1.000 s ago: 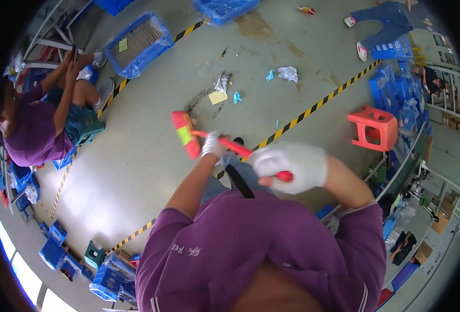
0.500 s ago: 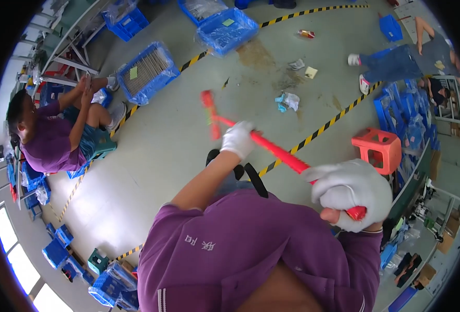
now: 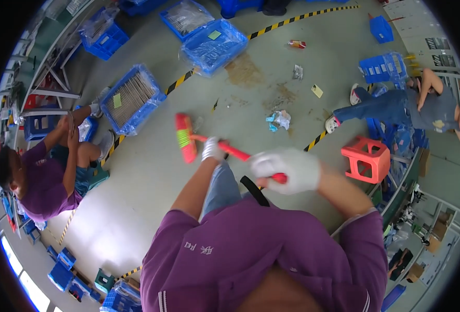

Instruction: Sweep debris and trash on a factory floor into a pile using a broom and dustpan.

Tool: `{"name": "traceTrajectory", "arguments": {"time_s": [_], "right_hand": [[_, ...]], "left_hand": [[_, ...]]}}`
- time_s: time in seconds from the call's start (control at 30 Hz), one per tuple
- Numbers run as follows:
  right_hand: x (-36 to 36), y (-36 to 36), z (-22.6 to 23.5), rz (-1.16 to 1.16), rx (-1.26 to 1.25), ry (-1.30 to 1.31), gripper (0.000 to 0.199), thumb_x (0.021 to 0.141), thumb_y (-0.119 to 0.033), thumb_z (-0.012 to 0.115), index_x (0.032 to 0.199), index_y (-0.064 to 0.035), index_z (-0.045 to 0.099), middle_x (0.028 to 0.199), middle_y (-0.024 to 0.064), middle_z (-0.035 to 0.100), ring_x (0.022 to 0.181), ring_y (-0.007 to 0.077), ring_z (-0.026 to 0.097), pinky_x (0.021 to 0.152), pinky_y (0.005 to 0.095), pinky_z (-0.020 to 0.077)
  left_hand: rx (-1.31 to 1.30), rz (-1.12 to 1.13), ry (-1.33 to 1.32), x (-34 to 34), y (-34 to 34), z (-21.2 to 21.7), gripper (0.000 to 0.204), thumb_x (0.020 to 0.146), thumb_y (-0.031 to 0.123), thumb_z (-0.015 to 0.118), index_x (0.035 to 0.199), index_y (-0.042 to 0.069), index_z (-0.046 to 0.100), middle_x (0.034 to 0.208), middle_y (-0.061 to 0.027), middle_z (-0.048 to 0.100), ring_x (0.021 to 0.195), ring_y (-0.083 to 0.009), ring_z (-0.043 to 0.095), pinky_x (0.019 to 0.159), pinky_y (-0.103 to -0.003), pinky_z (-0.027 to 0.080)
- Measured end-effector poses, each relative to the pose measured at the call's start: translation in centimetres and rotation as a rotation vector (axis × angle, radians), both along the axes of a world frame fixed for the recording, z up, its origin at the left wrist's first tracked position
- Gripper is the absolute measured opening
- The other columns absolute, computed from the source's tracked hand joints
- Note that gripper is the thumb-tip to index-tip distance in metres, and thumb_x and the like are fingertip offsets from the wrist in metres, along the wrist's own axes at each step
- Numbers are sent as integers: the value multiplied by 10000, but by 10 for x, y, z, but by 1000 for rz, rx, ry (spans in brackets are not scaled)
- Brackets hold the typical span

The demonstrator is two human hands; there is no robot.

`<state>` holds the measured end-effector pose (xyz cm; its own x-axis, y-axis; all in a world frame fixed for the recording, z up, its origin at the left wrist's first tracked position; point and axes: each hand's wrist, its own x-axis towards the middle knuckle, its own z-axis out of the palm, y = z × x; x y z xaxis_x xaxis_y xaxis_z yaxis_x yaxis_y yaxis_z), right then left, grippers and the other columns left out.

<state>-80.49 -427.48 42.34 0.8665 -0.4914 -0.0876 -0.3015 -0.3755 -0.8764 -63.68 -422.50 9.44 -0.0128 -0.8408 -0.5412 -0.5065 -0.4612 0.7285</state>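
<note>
Both my hands, in white gloves, grip a red broom. My left hand (image 3: pixel 214 149) is closed round the handle close to the head. Higher up, my right hand (image 3: pixel 287 169) wraps the handle near its end, whose red tip pokes out of the glove. The broom head (image 3: pixel 185 138) is red with yellow-green bristles and lies to the left of my left hand, over the grey floor. Beyond the broom, a crumpled white and light-blue scrap (image 3: pixel 279 120) lies on the floor, with a yellow card (image 3: pixel 317 91) and a red wrapper (image 3: pixel 297 44) farther off.
A blue crate (image 3: pixel 158 99) of thin rods stands at the left, beside a seated person (image 3: pixel 43 177). Another blue crate (image 3: pixel 201 62) is farther back. At the right are a red stool (image 3: pixel 366 158) and a person in jeans (image 3: pixel 367 110). Brown stains (image 3: pixel 244 70) mark the floor.
The broom head has moved left and nearer to me. My right hand has come left, toward the middle, and my left hand slightly left. The person in jeans appears nearer.
</note>
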Motion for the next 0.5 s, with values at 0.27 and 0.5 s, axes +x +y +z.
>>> {"name": "traceTrajectory", "arguments": {"time_s": [0.27, 0.5], "right_hand": [[5, -89, 100, 105, -238, 214, 157, 713, -158, 618, 661, -74, 496, 718, 67, 497, 666, 248, 545, 537, 353, 437], [-37, -140, 58, -23, 159, -251, 123, 688, -37, 639, 787, -55, 567, 805, 90, 587, 788, 279, 604, 651, 354, 482]], "left_hand": [[-380, -156, 173, -68, -130, 98, 109, 741, 125, 589, 758, 24, 552, 776, -136, 606, 733, -263, 605, 658, -329, 487], [-158, 91, -211, -4, -100, 126, 235, 751, 269, 598, 720, 36, 591, 810, -191, 568, 803, -373, 560, 733, -432, 458]]}}
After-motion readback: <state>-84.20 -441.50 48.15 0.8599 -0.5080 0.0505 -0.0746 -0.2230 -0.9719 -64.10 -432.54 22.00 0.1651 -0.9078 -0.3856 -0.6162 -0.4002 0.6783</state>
